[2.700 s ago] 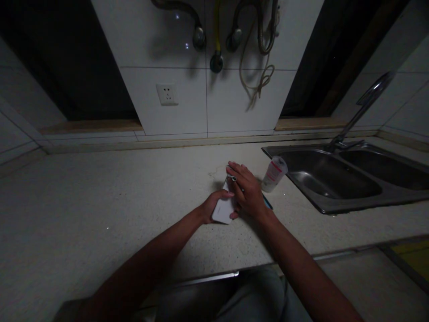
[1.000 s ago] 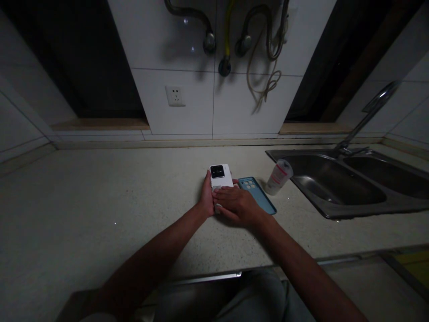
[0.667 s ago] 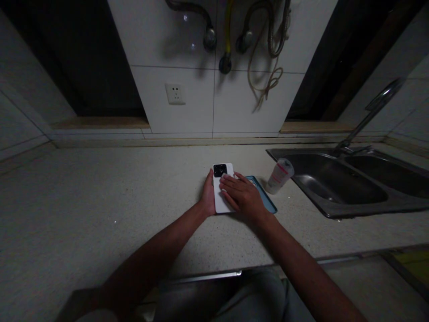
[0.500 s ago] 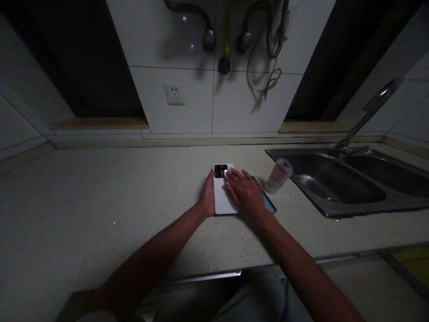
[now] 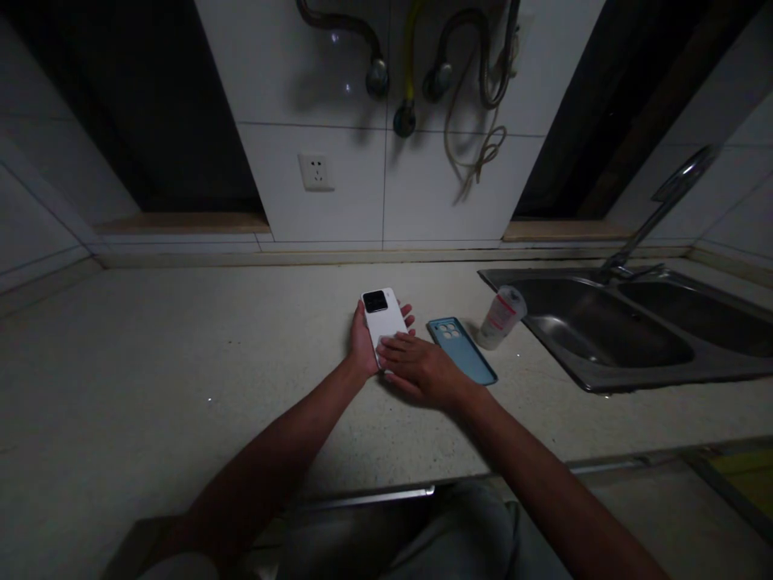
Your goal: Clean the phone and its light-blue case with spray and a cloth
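A white phone with a black camera block shows its back, lifted a little off the speckled countertop. My left hand cups it from below and the left, fingertips wrapped round its right edge. My right hand lies over the phone's near end, fingers pressed flat against it. Just to the right, a teal phone case rests flat on the counter, untouched.
A small white bottle with a red label leans at the edge of a steel double sink with a tap. A wall socket and hanging hoses are on the tiled wall behind.
My right hand slid from the phone's camera end down to its near end, uncovering the teal case. My left hand took hold of the phone and shifted it left and up.
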Demonstrator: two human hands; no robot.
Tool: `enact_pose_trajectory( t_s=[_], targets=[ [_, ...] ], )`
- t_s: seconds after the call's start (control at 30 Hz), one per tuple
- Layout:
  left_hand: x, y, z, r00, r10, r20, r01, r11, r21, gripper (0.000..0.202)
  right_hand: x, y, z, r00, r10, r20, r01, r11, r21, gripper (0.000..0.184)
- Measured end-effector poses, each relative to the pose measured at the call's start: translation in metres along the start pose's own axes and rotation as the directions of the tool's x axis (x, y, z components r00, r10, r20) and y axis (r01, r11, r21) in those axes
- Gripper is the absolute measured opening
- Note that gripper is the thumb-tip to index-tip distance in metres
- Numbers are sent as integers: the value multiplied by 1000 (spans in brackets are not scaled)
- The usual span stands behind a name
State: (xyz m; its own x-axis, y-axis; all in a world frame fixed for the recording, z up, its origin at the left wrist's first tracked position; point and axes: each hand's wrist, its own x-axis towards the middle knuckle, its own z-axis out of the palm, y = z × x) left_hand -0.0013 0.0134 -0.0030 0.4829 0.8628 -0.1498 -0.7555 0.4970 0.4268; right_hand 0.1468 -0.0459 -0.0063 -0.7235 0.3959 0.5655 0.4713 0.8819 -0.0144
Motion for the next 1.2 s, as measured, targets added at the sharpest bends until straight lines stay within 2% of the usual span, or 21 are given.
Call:
enact_pose_trajectory(
  t_s=[0.1,0.2,0.4,0.57,0.67,0.77,0.93,1.0,1.1,1.2],
  targets=[
    [1,3,-3,1000,-17,10,17,1000,-8,72,3,-7,5,999,-54,3,54,998,19,31],
    [2,3,-4,999,-36,26,36,999,-10,73,4,-8,10,999,-35,-20,35,999,-10,31],
    [1,2,-1,999,-35,15,35,999,-9,75,4,1,13,986,157,-47,-162,978,-131,37],
    [0,1,2,994,-103,34,105,994,-40,77,-2,14,6,937,333,-104,-348,908,-235,33],
    [0,0,2,990,-139,32,140,989,-36,73,-4,17,4,919,372,-133,-394,887,-240,33],
    [1,-2,0,991,-129,47,130,991,-36,73,-2,12,9,937,324,-132,-345,916,-205,34],
    [-1,-7,1,990,-130,55,130,991,-8,76,9,-2,19,989,125,-78,-132,987,-93,37],
    [-2,-8,3,988,-135,69,135,991,-1,78,11,-3,19,990,120,-79,-129,986,-110,36],
    [-2,-7,6,983,-170,76,171,985,-5,82,10,1,13,967,222,-122,-242,955,-175,33],
    [-3,-5,7,985,-157,65,159,987,-16,79,5,8,7,914,342,-217,-388,894,-225,33]
  ],
)
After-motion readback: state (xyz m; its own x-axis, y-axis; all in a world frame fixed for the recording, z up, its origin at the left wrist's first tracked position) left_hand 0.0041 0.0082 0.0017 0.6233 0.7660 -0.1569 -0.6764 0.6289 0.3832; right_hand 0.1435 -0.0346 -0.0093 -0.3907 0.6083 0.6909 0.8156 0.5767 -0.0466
